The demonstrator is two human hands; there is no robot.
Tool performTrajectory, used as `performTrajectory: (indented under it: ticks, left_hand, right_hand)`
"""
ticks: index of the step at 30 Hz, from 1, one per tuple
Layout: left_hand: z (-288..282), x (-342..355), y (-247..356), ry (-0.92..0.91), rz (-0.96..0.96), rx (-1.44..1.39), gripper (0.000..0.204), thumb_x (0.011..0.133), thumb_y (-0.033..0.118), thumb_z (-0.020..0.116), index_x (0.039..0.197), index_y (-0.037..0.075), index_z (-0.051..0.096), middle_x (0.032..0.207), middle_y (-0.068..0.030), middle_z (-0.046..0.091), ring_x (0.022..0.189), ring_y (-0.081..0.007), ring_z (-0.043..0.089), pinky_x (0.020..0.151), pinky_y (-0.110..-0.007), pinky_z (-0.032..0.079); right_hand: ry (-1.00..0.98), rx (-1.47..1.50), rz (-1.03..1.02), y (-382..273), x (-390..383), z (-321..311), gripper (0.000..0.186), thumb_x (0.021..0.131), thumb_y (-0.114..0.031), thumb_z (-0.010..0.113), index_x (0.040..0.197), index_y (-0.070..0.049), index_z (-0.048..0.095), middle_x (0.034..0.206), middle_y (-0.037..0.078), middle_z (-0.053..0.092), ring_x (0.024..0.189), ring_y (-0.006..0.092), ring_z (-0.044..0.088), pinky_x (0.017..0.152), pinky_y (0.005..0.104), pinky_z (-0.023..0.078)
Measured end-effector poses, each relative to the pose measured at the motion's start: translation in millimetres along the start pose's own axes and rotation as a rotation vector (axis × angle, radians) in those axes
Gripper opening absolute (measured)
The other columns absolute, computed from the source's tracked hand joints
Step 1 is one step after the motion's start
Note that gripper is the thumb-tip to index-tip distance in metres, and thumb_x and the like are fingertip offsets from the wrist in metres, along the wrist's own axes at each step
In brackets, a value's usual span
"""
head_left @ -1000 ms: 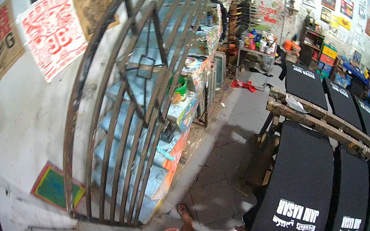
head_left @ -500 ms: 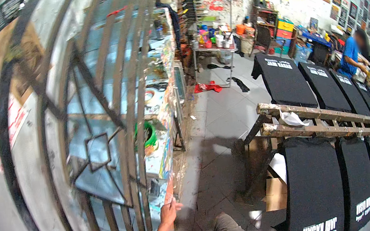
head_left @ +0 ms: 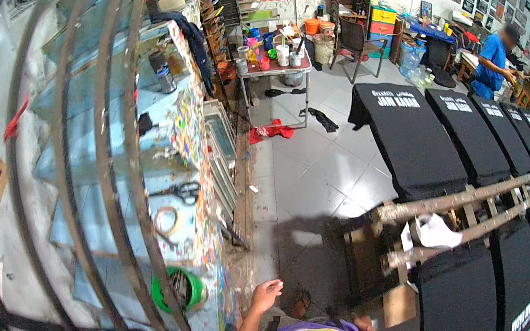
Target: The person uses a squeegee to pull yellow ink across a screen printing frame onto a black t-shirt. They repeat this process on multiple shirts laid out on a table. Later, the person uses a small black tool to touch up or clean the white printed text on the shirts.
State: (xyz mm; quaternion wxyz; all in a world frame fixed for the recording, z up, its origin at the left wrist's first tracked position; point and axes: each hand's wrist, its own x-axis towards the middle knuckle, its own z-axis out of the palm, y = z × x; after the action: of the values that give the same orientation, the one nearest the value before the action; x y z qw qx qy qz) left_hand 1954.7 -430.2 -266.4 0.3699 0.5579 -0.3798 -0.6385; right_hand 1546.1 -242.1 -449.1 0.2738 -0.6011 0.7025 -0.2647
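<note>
My left hand (head_left: 266, 295) is held out at the lower middle, fingers loosely extended and holding nothing visible, right of a green bucket (head_left: 178, 289) on the paint-spattered step. My right hand (head_left: 363, 326) shows low beside my purple shirt, near a brown cardboard piece (head_left: 399, 304); its fingers are unclear. To the right, black shirts (head_left: 457, 284) with white prints lie on boards either side of a wooden rail (head_left: 452, 194) bearing crumpled white paper (head_left: 438, 230).
Barred railing (head_left: 111, 191) and blue stairs (head_left: 77, 218) flank a tiled walkway (head_left: 302, 180). Ahead stand a paint-pot table (head_left: 301, 69), a chair (head_left: 357, 45) and colored drawers (head_left: 383, 23); a red cloth (head_left: 270, 132) lies on the floor. A person in blue (head_left: 491, 61) works at the far right.
My view has swung right and moved forward along the railing. My left hand, earlier low and then at the railing's edge, is now out over the walkway beside it.
</note>
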Motion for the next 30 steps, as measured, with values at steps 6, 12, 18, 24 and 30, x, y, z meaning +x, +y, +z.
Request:
performTrajectory:
  ticks: [6, 12, 18, 24, 30]
  left_hand:
    - [-86, 90, 34, 0.295, -0.025, 0.334, 0.037, 0.088, 0.035, 0.082, 0.104, 0.001, 0.078, 0.092, -0.0080, 0.078, 0.084, -0.0139, 0.072, 0.077, -0.030, 0.056]
    - [-97, 221, 100, 0.348, -0.149, 0.316, 0.044, 0.094, 0.043, 0.074, 0.094, 0.000, 0.080, 0.092, -0.0104, 0.079, 0.076, -0.0185, 0.074, 0.074, -0.031, 0.056]
    - [-104, 412, 203, 0.118, -0.244, 0.098, 0.081, 0.105, 0.067, 0.033, 0.111, 0.001, 0.078, 0.109, -0.0116, 0.078, 0.089, -0.0204, 0.075, 0.072, -0.030, 0.056]
    - [-94, 573, 297, 0.050, -0.064, 0.374, 0.041, 0.086, 0.037, 0.086, 0.105, 0.001, 0.079, 0.101, -0.0097, 0.078, 0.088, -0.0156, 0.071, 0.079, -0.032, 0.057]
    - [-32, 734, 370, -0.269, -0.036, 0.452, 0.067, 0.097, 0.067, 0.056, 0.096, 0.005, 0.083, 0.100, -0.0119, 0.079, 0.086, -0.0235, 0.075, 0.085, -0.034, 0.056]
  right_hand:
    - [-0.396, -0.004, 0.342, -242, 241, -31, 0.061, 0.096, -0.061, 0.059, 0.099, -0.003, 0.077, 0.101, 0.025, 0.074, 0.098, 0.0416, 0.072, 0.084, 0.0481, 0.056]
    - [-0.425, 0.008, 0.171, -309, 411, -13, 0.057, 0.093, -0.056, 0.067, 0.106, -0.002, 0.076, 0.102, 0.023, 0.076, 0.098, 0.0369, 0.074, 0.087, 0.0424, 0.057]
    - [-0.333, -0.013, 0.226, -327, 575, -34, 0.052, 0.094, -0.048, 0.070, 0.119, -0.003, 0.074, 0.105, 0.019, 0.077, 0.098, 0.0330, 0.075, 0.088, 0.0419, 0.058]
    - [-0.149, 0.141, 0.408, -367, 705, -81, 0.056, 0.095, -0.050, 0.068, 0.118, 0.001, 0.072, 0.111, 0.025, 0.074, 0.107, 0.0403, 0.072, 0.095, 0.0453, 0.055]
    - [-0.152, 0.239, 0.476, -351, 799, -88, 0.058, 0.094, -0.052, 0.068, 0.118, 0.001, 0.073, 0.108, 0.024, 0.076, 0.103, 0.0372, 0.073, 0.092, 0.0433, 0.055]
